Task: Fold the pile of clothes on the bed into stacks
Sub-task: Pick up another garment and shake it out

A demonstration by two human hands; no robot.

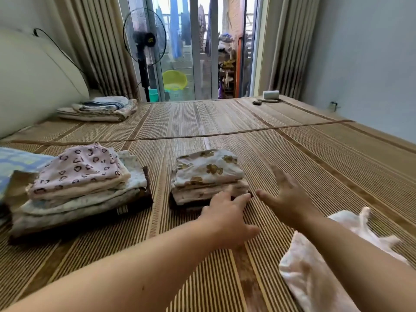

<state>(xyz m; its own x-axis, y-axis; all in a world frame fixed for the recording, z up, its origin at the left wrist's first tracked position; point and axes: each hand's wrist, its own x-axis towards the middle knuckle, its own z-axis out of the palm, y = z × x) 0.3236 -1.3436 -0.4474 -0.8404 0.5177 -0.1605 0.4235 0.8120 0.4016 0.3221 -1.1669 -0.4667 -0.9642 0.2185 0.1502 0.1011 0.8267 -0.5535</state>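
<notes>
Our left hand (227,218) lies flat, fingers spread, against the near edge of the middle stack (207,174). Our right hand (287,199) hovers open just right of it (blurred), holding nothing. We judge we are squaring this stack. The next move calls for picking up the loose garment (315,280), near right under our forearm, and folding it. A taller stack (78,188) sits left.

Surface: striped woven bamboo mat (225,118) | left: cream padded headboard (29,82) | far end: sliding glass door (198,48), daylit, beige pleated curtains (99,41) either side | black pedestal fan (145,37) before door | right: pale blue-grey wall (364,52)
</notes>
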